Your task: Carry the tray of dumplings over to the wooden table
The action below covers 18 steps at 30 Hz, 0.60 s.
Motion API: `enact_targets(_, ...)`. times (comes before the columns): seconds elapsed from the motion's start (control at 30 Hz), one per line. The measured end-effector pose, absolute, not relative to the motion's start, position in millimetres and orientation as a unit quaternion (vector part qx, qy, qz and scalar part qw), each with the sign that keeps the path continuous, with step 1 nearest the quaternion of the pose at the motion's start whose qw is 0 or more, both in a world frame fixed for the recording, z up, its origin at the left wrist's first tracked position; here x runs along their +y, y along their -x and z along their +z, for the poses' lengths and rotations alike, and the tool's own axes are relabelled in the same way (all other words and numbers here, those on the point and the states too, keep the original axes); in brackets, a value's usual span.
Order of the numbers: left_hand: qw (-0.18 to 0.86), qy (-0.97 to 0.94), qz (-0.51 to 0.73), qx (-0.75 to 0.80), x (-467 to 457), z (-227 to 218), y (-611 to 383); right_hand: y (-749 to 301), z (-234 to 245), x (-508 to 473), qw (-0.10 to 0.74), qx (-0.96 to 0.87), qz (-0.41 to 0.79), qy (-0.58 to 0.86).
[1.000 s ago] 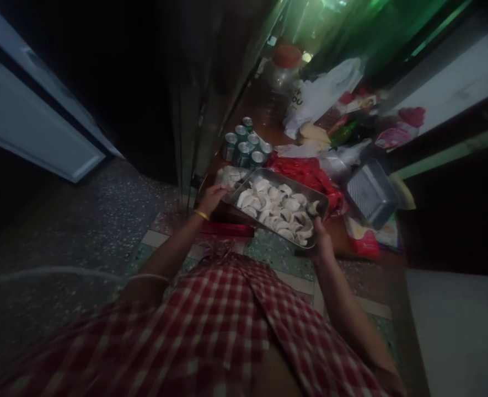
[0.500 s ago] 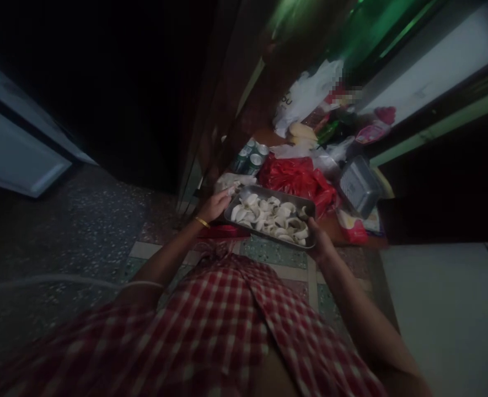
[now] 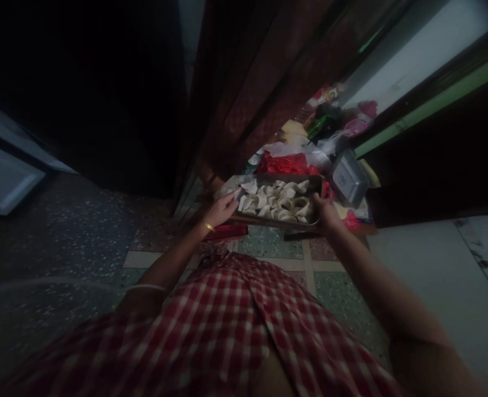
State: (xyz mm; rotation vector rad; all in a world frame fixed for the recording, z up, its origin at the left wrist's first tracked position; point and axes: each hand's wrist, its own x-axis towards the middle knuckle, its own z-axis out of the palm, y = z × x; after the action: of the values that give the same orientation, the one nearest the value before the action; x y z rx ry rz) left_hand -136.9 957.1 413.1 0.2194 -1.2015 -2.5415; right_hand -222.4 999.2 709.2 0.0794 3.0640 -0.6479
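Observation:
A rectangular metal tray (image 3: pixel 268 223) filled with several pale dumplings (image 3: pixel 279 199) is held out in front of me. My right hand (image 3: pixel 326 214) grips its right end, thumb over the rim. My left hand (image 3: pixel 223 208), a gold bangle at the wrist, is at the tray's left end with the fingers against the rim. A second tray (image 3: pixel 227 187) with more dumplings lies just behind the left hand, on the low surface.
A dark wooden door or cabinet (image 3: pixel 244 99) rises just behind the tray. Red plastic bags (image 3: pixel 283 164), an upturned metal container (image 3: pixel 348 177) and colourful packets (image 3: pixel 334 113) crowd the low surface at right. Terrazzo and tiled floor (image 3: pixel 103 231) lies below; my red checked shirt (image 3: pixel 227 331) fills the bottom.
The tray has been carried left and swung level with the view. The cans have dropped out of sight and the clutter has shifted right as my view turned.

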Motion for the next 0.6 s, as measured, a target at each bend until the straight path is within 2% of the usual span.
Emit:
enact_targets(0.17, 0.160, -0.090, -0.886, -0.425, 957, 416, 136, 218, 720, 982, -0.004, 0.986, -0.160, -0.038)
enact_targets(0.33, 0.231, -0.141, -0.897, -0.350, 962, 417, 147, 205, 720, 1008, 0.020, 0.970, -0.224, -0.094)
enact_targets(0.43, 0.182, -0.187, -0.924, -0.278, 971, 414, 154, 192, 705, 1028, 0.016, 0.954, -0.271, -0.127)
enact_targets(0.6, 0.119, -0.286, -0.906, -0.287, 994, 411, 150, 144, 673, 1042, -0.020, 0.940, -0.316, -0.129)
